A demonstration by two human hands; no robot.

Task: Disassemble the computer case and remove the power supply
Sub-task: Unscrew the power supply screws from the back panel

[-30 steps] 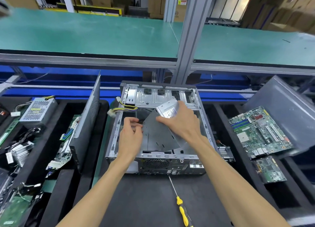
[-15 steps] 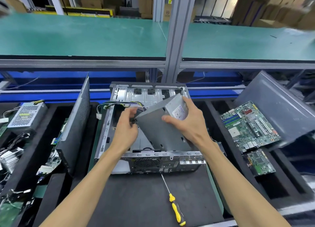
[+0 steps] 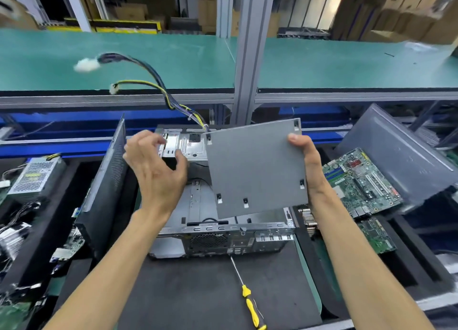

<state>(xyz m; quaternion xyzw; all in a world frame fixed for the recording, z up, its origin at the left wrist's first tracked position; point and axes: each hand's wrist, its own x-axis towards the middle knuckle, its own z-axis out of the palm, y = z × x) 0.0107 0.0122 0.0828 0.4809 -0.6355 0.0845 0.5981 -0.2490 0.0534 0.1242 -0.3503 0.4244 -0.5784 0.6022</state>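
Head view: I judge removal nearly done.
Power supply (image 3: 255,168): lifted above the case (image 3: 223,238), gripped by right hand (image 3: 309,166).
Left hand (image 3: 153,166): loosely spread, holding nothing.
Left: setting it down.

Bright, even overhead lighting, cool white; no harsh shadows on the green bench top (image 3: 173,62). Warm glow entering top right between stacked cartons (image 3: 409,12). Soft sheen on the grey power supply (image 3: 255,168) panel, no blown glare. Dark foam trays (image 3: 421,267) underexposed, detail lost in the recesses. Motion blur on the cable bundle (image 3: 148,74) and its white connector, smeared to a pale blob; slight blur on left hand (image 3: 156,168) fingers. Right hand (image 3: 308,166) sharper. Wide-angle bowing of shelf rails and posts, stretching toward corners. Far background soft.
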